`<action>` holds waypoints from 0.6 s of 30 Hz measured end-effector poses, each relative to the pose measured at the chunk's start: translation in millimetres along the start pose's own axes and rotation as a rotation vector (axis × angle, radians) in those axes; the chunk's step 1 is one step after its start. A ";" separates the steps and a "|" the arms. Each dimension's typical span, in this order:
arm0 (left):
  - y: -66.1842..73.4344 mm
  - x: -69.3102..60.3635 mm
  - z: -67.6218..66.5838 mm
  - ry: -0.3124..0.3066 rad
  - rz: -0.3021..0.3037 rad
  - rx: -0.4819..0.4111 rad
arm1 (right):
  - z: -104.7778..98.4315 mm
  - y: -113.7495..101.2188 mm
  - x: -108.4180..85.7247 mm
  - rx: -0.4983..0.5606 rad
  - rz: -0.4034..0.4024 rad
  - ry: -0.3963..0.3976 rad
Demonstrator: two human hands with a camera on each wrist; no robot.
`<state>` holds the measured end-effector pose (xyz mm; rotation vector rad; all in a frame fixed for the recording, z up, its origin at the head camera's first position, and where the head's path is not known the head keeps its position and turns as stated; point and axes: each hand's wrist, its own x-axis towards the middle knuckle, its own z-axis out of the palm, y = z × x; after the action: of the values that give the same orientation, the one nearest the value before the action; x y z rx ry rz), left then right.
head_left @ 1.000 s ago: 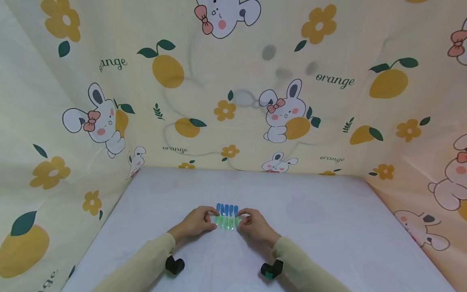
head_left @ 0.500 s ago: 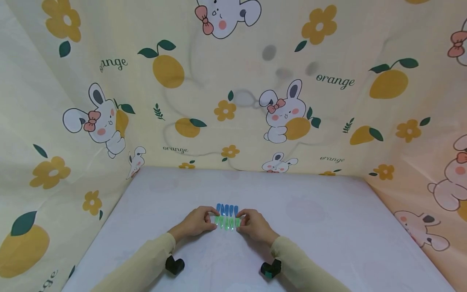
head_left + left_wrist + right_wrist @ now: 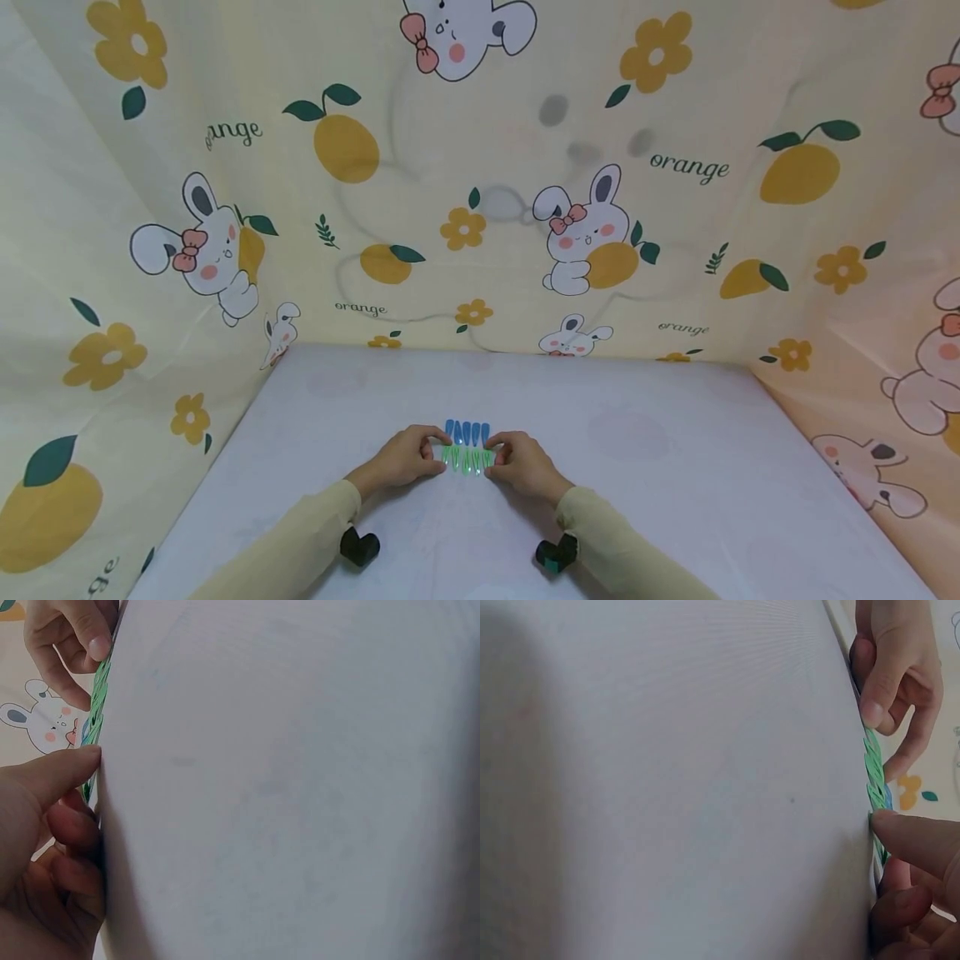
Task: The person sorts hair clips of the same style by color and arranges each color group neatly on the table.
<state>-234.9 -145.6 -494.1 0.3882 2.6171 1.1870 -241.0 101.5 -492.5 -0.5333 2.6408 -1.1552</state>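
Several slim, teardrop-shaped blue snap hair clips point(image 3: 467, 433) lie side by side in a row on the white table point(image 3: 645, 475). Just nearer the person is a matching row of green snap hair clips point(image 3: 466, 460), upright in line with the blue ones. At the row's left end, my left hand point(image 3: 405, 455) holds the outermost green clip between thumb and index finger. My right hand point(image 3: 527, 465) likewise pinches the green clip at the right end. In both wrist views the green clips show edge-on between the two thumbs, and fingers partly hide the end clips.
A patterned cloth point(image 3: 420, 217) with rabbits and oranges hangs behind the table and along both sides. Black wrist-worn devices point(image 3: 360, 546) sit below the forearms, close to the tabletop.
My right hand has moved slightly left, bringing the rightmost green clip closer to the others in its row. My left hand has stayed in place.
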 end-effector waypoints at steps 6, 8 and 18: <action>-0.9 1.5 -1.1 0.002 -0.003 0.013 | -0.8 -2.2 -0.7 0.012 0.003 0.001; -1.2 1.8 -1.1 0.002 -0.001 0.018 | -1.1 -2.4 -1.0 0.016 0.001 0.002; -0.5 1.8 -1.4 -0.018 -0.007 -0.018 | -1.6 3.6 0.0 0.075 -0.014 0.012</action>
<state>-237.2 -146.3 -493.7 0.3847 2.5885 1.1985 -242.4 104.8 -494.1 -0.5336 2.5958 -1.2602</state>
